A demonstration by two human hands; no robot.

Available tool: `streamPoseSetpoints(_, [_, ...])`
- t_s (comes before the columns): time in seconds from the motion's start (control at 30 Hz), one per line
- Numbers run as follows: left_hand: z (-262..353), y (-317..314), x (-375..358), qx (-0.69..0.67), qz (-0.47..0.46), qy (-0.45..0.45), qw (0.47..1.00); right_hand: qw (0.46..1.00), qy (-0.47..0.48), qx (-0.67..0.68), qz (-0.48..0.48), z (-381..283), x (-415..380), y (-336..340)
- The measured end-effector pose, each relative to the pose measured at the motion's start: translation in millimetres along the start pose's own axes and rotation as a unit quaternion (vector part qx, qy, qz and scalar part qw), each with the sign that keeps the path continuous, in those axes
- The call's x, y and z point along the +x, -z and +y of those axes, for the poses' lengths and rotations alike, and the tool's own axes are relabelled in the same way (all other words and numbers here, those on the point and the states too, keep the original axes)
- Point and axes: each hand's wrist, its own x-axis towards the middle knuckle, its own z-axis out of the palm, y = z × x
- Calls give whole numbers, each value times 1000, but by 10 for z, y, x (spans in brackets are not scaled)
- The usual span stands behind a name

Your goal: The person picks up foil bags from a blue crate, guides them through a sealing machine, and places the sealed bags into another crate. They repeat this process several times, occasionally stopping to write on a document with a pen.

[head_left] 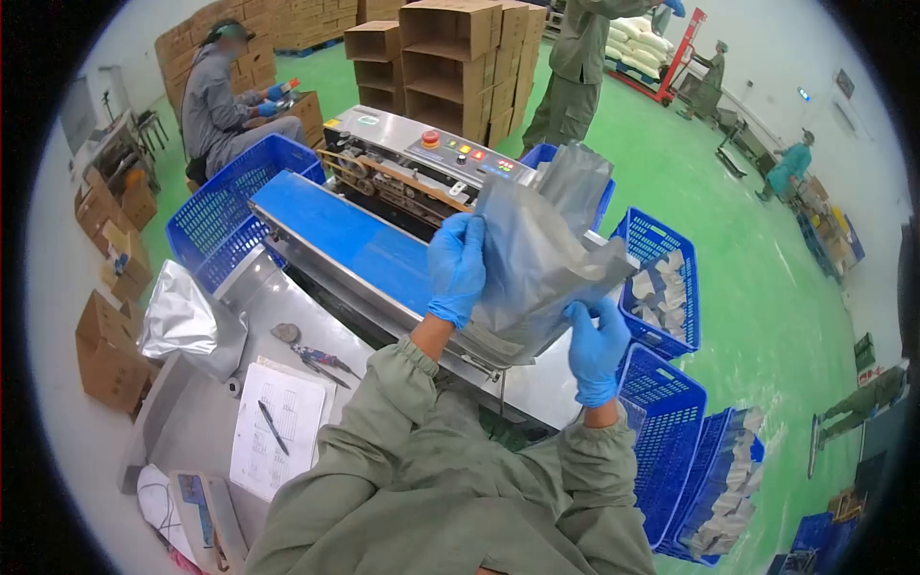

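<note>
A grey foil bag [532,259] is held up between my two blue-gloved hands, at the right end of the sealing machine [422,144]. My left hand [457,268] pinches the bag's left edge, above the blue conveyor belt [355,240]. The fingers of my right hand [596,350] are closed on the bag's lower right edge. Just behind it stands a second grey bag [578,182]. The machine's panel has a red button and lit displays.
Blue crates [661,422] line the right side, some holding grey bags. On the steel table [206,422] lie a silver bag [192,321], papers [278,426], a pen and pliers. A seated person [225,105] and a standing person [572,77] are beyond the machine.
</note>
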Motion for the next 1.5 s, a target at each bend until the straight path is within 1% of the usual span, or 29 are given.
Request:
streamPoseSetpoints(0.03, [-18, -14, 34, -2, -5, 0, 1000, 1000, 2, 9, -3, 5, -35, -32])
streamPoseSetpoints(0.1, [-81, 35, 112, -22, 27, 6, 999, 1000, 21, -10, 1, -19, -52, -10])
streamPoseSetpoints(0.13, [-60, 100, 166, 10, 29, 18, 999, 999, 41, -25, 0, -25, -66, -9])
streamPoseSetpoints(0.17, [-108, 144, 230, 12, 23, 18, 1000, 999, 38, -24, 5, -17, -86, -23])
streamPoseSetpoints(0.23, [-238, 201, 356, -3, 23, 46, 999, 998, -26, 45, 18, 21, -126, -78])
streamPoseSetpoints(0.27, [-284, 221, 400, 1, -1, 49, 999, 996, -43, 78, 29, 52, -130, -123])
streamPoseSetpoints(0.3, [-332, 206, 448, 2, -2, 51, 999, 996, -45, 78, 28, 110, -108, -144])
streamPoseSetpoints(0.37, [-502, 179, 521, 91, -68, 97, 989, 981, -115, 145, 61, 250, -82, -181])
streamPoseSetpoints(0.4, [-654, 166, 558, 136, -81, 79, 984, 980, -130, 144, 55, 343, -54, -158])
streamPoseSetpoints(0.43, [-785, 129, 574, 134, -94, 56, 985, 979, -132, 144, 54, 466, -54, -133])
streamPoseSetpoints(0.5, [-901, 99, 525, 229, -128, 63, 963, 960, -206, 187, 37, 660, -34, -110])
streamPoseSetpoints(0.53, [-921, 108, 493, 228, -126, 62, 963, 963, -216, 153, 50, 670, -59, -126])
streamPoseSetpoints(0.57, [-962, 121, 448, 266, -154, 78, 948, 964, -215, 152, 49, 747, -120, -131])
streamPoseSetpoints(0.6, [-1025, 136, 414, 304, -182, 94, 930, 960, -233, 147, 38, 891, -211, -152])
streamPoseSetpoints(0.63, [-1142, 173, 383, 303, -180, 96, 931, 957, -253, 143, 27, 993, -281, -174])
streamPoseSetpoints(0.67, [-1270, 227, 355, 316, -197, 124, 920, 950, -277, 141, 24, 1102, -336, -197])
streamPoseSetpoints(0.73, [-1373, 298, 356, 344, -218, 163, 899, 949, -284, 136, 17, 1096, -345, -260])
streamPoseSetpoints(0.87, [-1458, 389, 434, 344, -213, 192, 894, 953, -282, 110, 7, 1030, -333, -388])
streamPoseSetpoints(0.97, [-1670, 482, 571, 336, -235, 205, 889, 954, -281, 101, -9, 1052, -290, -507])
streamPoseSetpoints(1.0, [-1692, 508, 623, 319, -235, 225, 890, 953, -284, 105, -5, 1075, -274, -544])
streamPoseSetpoints(1.03, [-1713, 530, 676, 302, -235, 244, 891, 952, -283, 113, -28, 1106, -252, -585])
streamPoseSetpoints(1.07, [-1731, 546, 722, 307, -241, 239, 889, 951, -280, 121, -50, 1128, -240, -612])
streamPoseSetpoints(1.13, [-1665, 568, 777, 315, -265, 266, 872, 953, -281, 108, -44, 1137, -281, -608])
streamPoseSetpoints(1.17, [-1639, 563, 779, 320, -267, 261, 871, 955, -279, 90, -45, 1139, -296, -612])
streamPoseSetpoints(1.2, [-1603, 537, 713, 324, -274, 239, 873, 955, -278, 94, -42, 1115, -346, -586])
streamPoseSetpoints(1.27, [-1652, 526, 583, 313, -284, 214, 880, 944, -304, 130, 1, 1028, -460, -472])
streamPoseSetpoints(1.37, [-1439, 408, 424, 277, -280, 241, 887, 952, -292, 83, 24, 996, -491, -309])
streamPoseSetpoints(1.4, [-1437, 373, 389, 266, -272, 253, 889, 951, -293, 94, 31, 1003, -469, -281])
streamPoseSetpoints(1.5, [-1392, 322, 345, 257, -264, 245, 897, 953, -295, 69, 18, 1038, -412, -216])
